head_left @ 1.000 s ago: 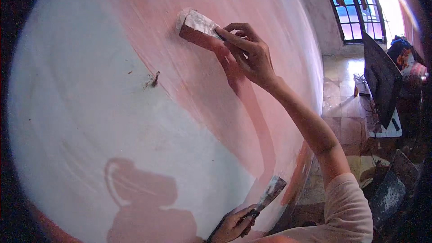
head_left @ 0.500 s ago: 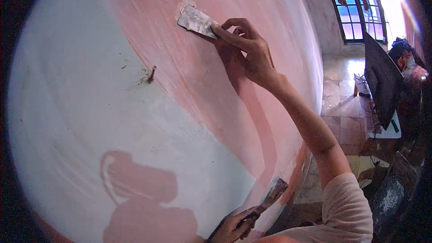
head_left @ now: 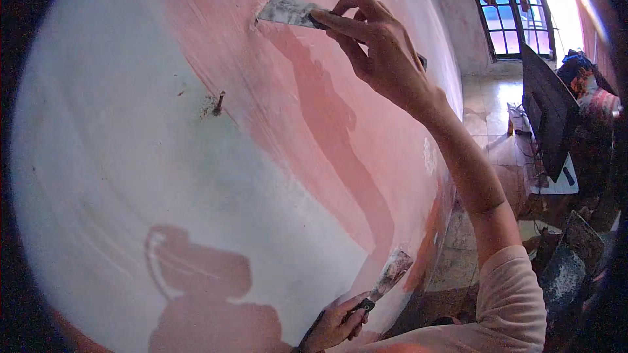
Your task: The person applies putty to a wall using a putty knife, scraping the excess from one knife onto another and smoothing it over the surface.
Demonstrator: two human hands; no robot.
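Observation:
My right hand [head_left: 386, 46] grips a putty knife [head_left: 286, 10] by its dark handle, arm stretched up in front of a pink and white wall [head_left: 150, 176]. The blade's left end meets the pink paint, while the hand stands off the surface. A little filler shows by the blade's edge. Low in the picture, my left hand [head_left: 337, 324] is closed around the black handle of a second putty knife [head_left: 392, 276]. That blade points up and right and is smeared with whitish residue.
A rusty nail [head_left: 218, 103] sticks out of the wall near the pink-white border. To the right lie a tiled floor [head_left: 487, 114], a barred window [head_left: 510, 16], a dark upright panel [head_left: 549, 114] and a dirty, white-smeared board [head_left: 568, 274]. Arm and head shadows fall on the wall.
My right hand has moved slightly up and turned, lifting the handle farther from the wall. The whitish filler beyond the blade's tip has mostly gone from sight. My left hand has barely moved.

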